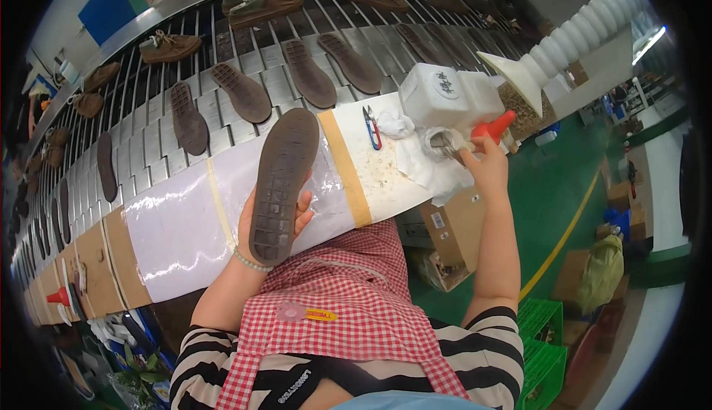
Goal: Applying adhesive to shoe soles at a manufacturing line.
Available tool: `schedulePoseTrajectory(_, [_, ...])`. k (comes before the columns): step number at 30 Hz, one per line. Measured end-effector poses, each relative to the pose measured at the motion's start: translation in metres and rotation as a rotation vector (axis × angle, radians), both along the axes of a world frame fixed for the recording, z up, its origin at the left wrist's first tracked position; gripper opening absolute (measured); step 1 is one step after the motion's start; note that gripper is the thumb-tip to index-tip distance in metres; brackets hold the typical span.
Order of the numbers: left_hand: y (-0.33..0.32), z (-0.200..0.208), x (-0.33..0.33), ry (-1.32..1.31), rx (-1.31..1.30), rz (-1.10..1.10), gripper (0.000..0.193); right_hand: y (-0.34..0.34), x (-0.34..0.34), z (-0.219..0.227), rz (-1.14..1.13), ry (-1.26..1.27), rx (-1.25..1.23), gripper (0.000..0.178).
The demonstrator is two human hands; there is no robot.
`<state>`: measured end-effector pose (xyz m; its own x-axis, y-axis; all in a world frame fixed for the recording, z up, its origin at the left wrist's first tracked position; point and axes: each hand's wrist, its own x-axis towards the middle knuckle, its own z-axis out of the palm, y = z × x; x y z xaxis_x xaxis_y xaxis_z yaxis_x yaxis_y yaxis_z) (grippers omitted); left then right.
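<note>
A brown shoe sole (288, 180) lies upright across my left hand (304, 213), its gridded hollow side facing me. The thumb and fingers of that hand close round its lower half from beneath. My right hand (488, 164) reaches to the table's right end, fingers pinched together at the mouth of a small whitish jar (439, 143). Something thin and dark runs from the fingertips into the jar; its kind is too small to tell. Just behind the fingers is a red conical nozzle (493, 124). Crumpled white cloth (423, 169) lies under the jar.
Red-and-blue thread snips (372, 128) lie beside a wad of white tissue (394, 123). White plastic containers (434, 97) stand behind the jar, near a white extraction hood (515, 80). Beyond, a slatted conveyor (274, 87) carries several soles and brown shoes (265, 8). A cardboard box (454, 232) sits below.
</note>
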<state>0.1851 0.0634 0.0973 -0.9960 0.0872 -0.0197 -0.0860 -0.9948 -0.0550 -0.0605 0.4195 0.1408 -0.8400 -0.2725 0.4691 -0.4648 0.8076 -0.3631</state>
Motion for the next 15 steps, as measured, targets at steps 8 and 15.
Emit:
schedulePoseTrajectory(8, [0.012,0.001,0.004,-0.129,-0.144,-0.014,0.049,0.013,0.028,0.025,0.162,-0.482,-0.872,0.038])
schedulePoseTrajectory(15, [0.033,0.006,0.008,-0.036,-0.166,-0.078,0.047,-0.077,0.123,0.062,0.522,-0.356,-0.781,0.042])
